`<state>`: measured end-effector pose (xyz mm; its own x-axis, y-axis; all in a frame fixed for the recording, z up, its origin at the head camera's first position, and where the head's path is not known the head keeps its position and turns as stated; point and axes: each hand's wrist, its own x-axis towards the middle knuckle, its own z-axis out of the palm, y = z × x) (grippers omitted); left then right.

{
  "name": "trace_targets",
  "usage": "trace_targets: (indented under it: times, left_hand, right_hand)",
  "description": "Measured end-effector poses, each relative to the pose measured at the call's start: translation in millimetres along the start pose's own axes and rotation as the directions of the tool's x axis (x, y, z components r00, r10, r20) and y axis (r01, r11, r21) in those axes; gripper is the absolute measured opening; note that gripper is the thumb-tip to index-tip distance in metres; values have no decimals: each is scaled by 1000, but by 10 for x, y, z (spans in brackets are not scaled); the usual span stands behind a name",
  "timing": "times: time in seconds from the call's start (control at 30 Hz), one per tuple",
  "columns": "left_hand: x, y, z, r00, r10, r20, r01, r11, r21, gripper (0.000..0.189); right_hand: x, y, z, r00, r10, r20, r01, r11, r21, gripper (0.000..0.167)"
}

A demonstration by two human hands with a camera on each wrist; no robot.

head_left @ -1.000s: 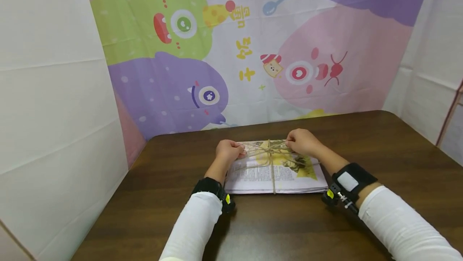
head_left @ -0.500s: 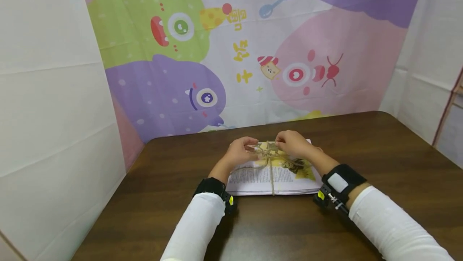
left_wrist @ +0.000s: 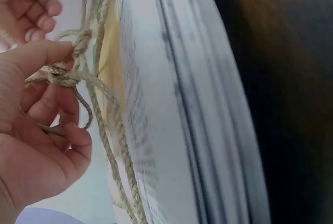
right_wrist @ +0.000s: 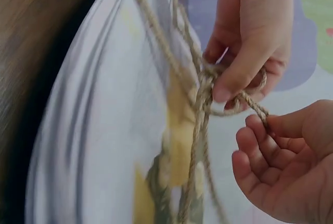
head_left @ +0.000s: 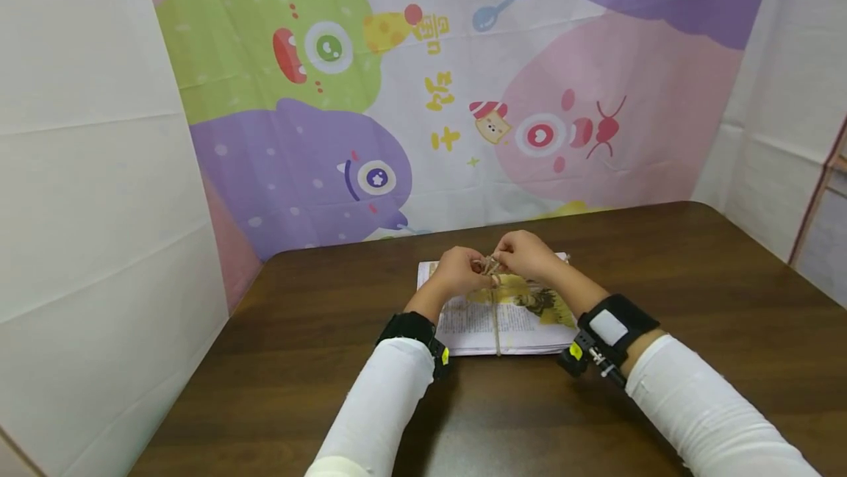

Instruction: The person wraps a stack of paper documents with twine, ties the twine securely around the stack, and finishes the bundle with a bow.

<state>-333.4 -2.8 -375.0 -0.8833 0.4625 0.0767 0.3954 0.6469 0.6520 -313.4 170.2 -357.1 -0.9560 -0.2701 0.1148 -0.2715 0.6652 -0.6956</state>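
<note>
A stack of folded newspapers (head_left: 523, 326) lies flat on the brown table (head_left: 516, 418), bound crosswise with twine (head_left: 496, 326). My left hand (head_left: 458, 271) holds the twine at the knot (left_wrist: 63, 77), thumb and fingers curled around it, over the far half of the stack. Close on its right, my right hand (head_left: 526, 255) pinches a short twine end (right_wrist: 260, 113) between thumb and forefinger. In the right wrist view its other fingers (right_wrist: 252, 185) are loosely curled. A small loop of twine hangs over the left fingers in the left wrist view.
A cloth backdrop (head_left: 456, 190) with cartoon monsters hangs behind the table's far edge. White cloth walls (head_left: 99, 205) stand on both sides. Black wrist straps with small cameras (head_left: 576, 356) sit low beside the stack.
Both hands have moved inward from the sides of the stack and now meet at the twine's knot. The left hand has gone right, the right hand left. The head view has shifted slightly.
</note>
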Motion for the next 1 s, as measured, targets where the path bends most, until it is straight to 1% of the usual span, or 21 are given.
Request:
trace_targets:
  times: [0.1, 0.13, 0.23, 0.3, 0.33, 0.4, 0.47, 0.5, 0.57, 0.63, 0.7, 0.73, 0.8, 0.83, 0.87, 0.93, 0.97, 1.0]
  left_hand:
    - [26, 5, 14, 999, 9, 35, -12, 996, 85, 42]
    - [38, 8, 23, 999, 15, 46, -20, 993, 114, 44]
    - [59, 23, 45, 995, 21, 95, -38, 983, 180, 49]
    - [57, 30, 53, 992, 23, 126, -49, 977, 206, 48]
    - [49, 35, 48, 989, 25, 143, -54, 977, 207, 45]
    - [37, 33, 34, 986, 29, 164, -62, 977, 203, 33]
    - [23, 21, 26, 982, 30, 186, -60, 986, 156, 17]
    - [17, 11, 26, 981, 33, 193, -60, 989, 134, 13]
    - [5, -14, 32, 979, 35, 199, -54, 994, 91, 15]
    - [1, -40, 53, 979, 32, 200, -44, 997, 56, 22]
    - [6, -55, 78, 981, 36, 189, -50, 997, 67, 31]
    - [10, -57, 87, 983, 38, 182, -53, 996, 76, 33]
    - [16, -54, 100, 985, 45, 168, -62, 994, 94, 29]
    - [18, -50, 103, 985, 47, 166, -64, 993, 98, 25]
    - [15, -44, 102, 985, 48, 163, -65, 993, 99, 21]
    - [5, -33, 96, 985, 42, 170, -55, 996, 75, 17]
    - [-2, -31, 94, 983, 37, 180, -48, 997, 55, 16]
    - [-9, -31, 91, 981, 34, 190, -42, 998, 38, 17]
  right_hand:
    - [-12, 79, 1, 1000, -20, -8, 19, 994, -104, 17]
    - [-13, 103, 10, 1000, -18, -5, 17, 990, -137, 17]
    - [-16, 153, 40, 1000, -8, 25, 13, 978, -206, 18]
    - [-17, 172, 53, 998, -3, 62, 17, 974, -224, 19]
    - [-19, 178, 51, 996, 7, 84, 11, 976, -216, 19]
    - [-26, 191, 37, 992, 30, 119, -11, 987, -163, 18]
    - [-39, 201, 15, 987, 70, 145, -56, 994, -98, 17]
    - [-48, 201, 3, 983, 96, 153, -87, 994, -67, 17]
    - [-66, 184, -13, 977, 137, 164, -134, 991, -26, 16]
    - [-81, 155, -19, 972, 154, 176, -152, 988, -29, 17]
    - [-96, 119, -15, 965, 169, 200, -169, 985, -18, 20]
    - [-106, 105, -11, 959, 179, 221, -185, 983, 9, 21]
    - [-125, 76, 2, 938, 208, 276, -244, 964, 104, 24]
    - [-136, 66, 7, 925, 221, 309, -281, 946, 163, 26]
    - [-149, 57, 12, 912, 228, 342, -315, 922, 225, 27]
    - [-173, 47, 22, 885, 235, 403, -385, 856, 346, 29]
    - [-183, 40, 27, 874, 233, 426, -408, 827, 386, 29]
    - [-193, 37, 29, 868, 226, 443, -420, 810, 409, 29]
